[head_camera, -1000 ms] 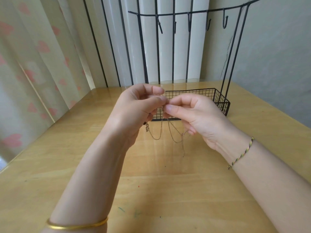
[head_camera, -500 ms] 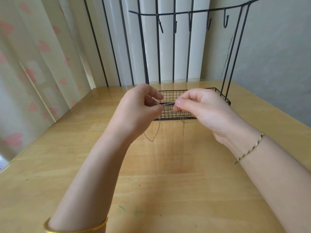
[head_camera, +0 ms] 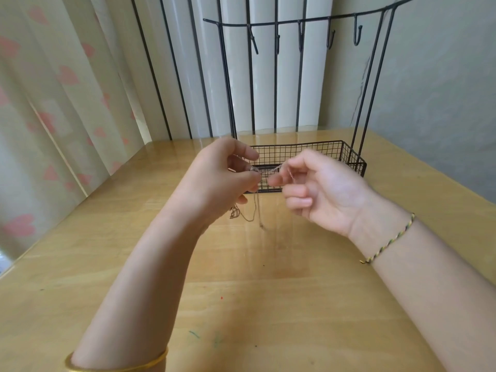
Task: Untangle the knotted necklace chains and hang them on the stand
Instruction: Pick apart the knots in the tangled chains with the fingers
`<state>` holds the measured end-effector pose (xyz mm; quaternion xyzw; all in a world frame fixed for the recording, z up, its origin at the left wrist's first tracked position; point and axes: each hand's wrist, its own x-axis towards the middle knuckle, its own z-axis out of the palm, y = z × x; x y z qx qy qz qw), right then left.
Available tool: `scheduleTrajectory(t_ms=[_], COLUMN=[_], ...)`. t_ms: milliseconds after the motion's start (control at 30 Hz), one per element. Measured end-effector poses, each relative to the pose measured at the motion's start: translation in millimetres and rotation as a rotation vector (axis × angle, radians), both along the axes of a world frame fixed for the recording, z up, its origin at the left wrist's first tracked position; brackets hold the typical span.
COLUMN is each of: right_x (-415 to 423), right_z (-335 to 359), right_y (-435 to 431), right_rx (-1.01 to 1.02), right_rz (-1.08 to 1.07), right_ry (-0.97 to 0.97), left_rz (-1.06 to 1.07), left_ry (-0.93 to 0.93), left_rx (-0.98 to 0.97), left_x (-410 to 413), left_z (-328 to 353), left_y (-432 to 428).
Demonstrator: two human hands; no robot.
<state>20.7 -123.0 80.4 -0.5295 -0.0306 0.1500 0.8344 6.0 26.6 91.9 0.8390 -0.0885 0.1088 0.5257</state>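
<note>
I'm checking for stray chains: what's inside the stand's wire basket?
In the wire basket, only bare mesh shows on the right. The left hand and right hand, pinching the necklace chains, cover much of the rest, so nothing can be told there.

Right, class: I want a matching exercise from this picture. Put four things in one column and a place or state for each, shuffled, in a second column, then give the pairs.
Things
1. necklace chains
2. stand
3. gold bangle
4. braided bracelet

Places or states
A. worn on the right wrist
B. standing at the far end of the table
C. pinched between the left hand and the right hand, loops dangling
D. worn on the left forearm

Pairs: 1-C, 2-B, 3-D, 4-A
</note>
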Motion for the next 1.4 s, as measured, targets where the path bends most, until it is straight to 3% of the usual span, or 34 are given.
scheduleTrajectory(t_ms=[333, 733, 1400], right_x=[-4, -3, -3], right_z=[-4, -6, -6], right_y=[0, 3, 2], right_rx=[-0.234, -0.431, -0.448], right_rz=[0.124, -0.040, -0.096], right_ry=[-0.123, -0.350, -0.436], left_rz=[-0.060, -0.072, -0.066], left_ry=[-0.049, -0.086, -0.067], left_rx=[-0.024, -0.021, -0.028], left_x=[-3, -6, -7], left_z=[2, 6, 5], left_y=[0, -1, -1])
